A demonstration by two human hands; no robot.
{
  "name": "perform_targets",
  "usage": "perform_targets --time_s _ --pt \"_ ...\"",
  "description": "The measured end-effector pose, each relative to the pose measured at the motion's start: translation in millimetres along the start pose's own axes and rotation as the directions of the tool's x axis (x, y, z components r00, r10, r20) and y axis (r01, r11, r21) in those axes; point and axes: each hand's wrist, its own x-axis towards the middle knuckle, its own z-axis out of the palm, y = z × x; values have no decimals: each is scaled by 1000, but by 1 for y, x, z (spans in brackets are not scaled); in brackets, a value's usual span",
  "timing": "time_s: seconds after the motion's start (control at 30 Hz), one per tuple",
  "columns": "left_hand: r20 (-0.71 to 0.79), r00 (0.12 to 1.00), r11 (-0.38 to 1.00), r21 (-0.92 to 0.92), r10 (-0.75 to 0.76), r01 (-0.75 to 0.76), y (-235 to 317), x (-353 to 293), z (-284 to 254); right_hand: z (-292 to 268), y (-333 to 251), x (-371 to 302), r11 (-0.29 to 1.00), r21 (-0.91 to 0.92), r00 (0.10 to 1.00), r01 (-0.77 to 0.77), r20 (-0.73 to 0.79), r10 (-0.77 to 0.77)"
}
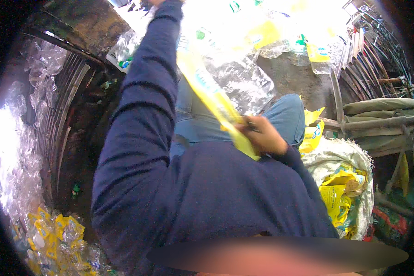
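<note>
1. Yellow film strip: lies aslant over the person's lap, from beside the left sleeve on the far side down to the right hand; blurred, with its far end washed out by glare.
2. Right hand: fingers closed around the near part of the strip, in front of the dark blue top. A small dark item shows at the fingers; kind cannot be told.
3. Left hand: at the far edge of view, mostly cut off, arm stretched out; cannot tell whether it grips anything.
4. Far side, beyond the lap: crumpled clear plastic just right of the strip; farther off, a yellow packet and a bottle with a green label, in strong glare.
5. Right, near: pale woven sack with yellow wrappers inside. Farther right: folded greenish cloth by a frame.
6. Left: heap of clear plastic pieces; yellow-marked pieces at its near end.
</note>
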Motion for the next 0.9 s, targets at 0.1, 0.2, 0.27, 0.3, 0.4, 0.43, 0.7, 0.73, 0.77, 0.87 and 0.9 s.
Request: perform_targets --time_s 0.1,0.2,0.27,0.3,0.4,0.43,0.7,0.73,0.77,0.87,0.9 --pt "152 983 981 -149 -101 124 -64 -38 43 -42 7 -79 952 255 859 -168 -436 269" --pt "385 841 925 164 -381 344 -100 -101 88 -75 5 -153 950 -180 724 -254 -687 64" --pt "512 677 842 215 -529 495 -112 -148 119 -94 4 -186 953 -3 679 -304 -702 214" --pt "541 619 798 180 -569 575 -114 -164 135 -104 5 -197 935 9 675 -354 -689 262" --pt "627 525 771 202 -575 604 -140 -180 167 -140 0 -237 842 -113 456 -527 -874 168" --pt "613 540 775 200 -576 599 -151 -181 175 -153 -10 -261 680 -445 533 -583 -841 -93" --pt "511 656 828 271 -555 490 -168 -159 180 -181 -25 -367 353 -420 262 -836 -871 -416" --pt "480 701 845 212 -527 490 -161 -150 172 -177 -23 -366 295 -311 171 -903 -893 -417" --pt "488 727 864 129 -482 487 -154 -139 161 -176 -22 -363 179 -314 222 -932 -888 -403" --pt "206 875 895 10 -438 446 -123 -113 123 -183 -19 -355 225 -218 67 -950 -843 -534" --pt "203 907 920 -61 -368 387 -111 -106 111 -190 -20 -354 120 -205 113 -971 -843 -525"
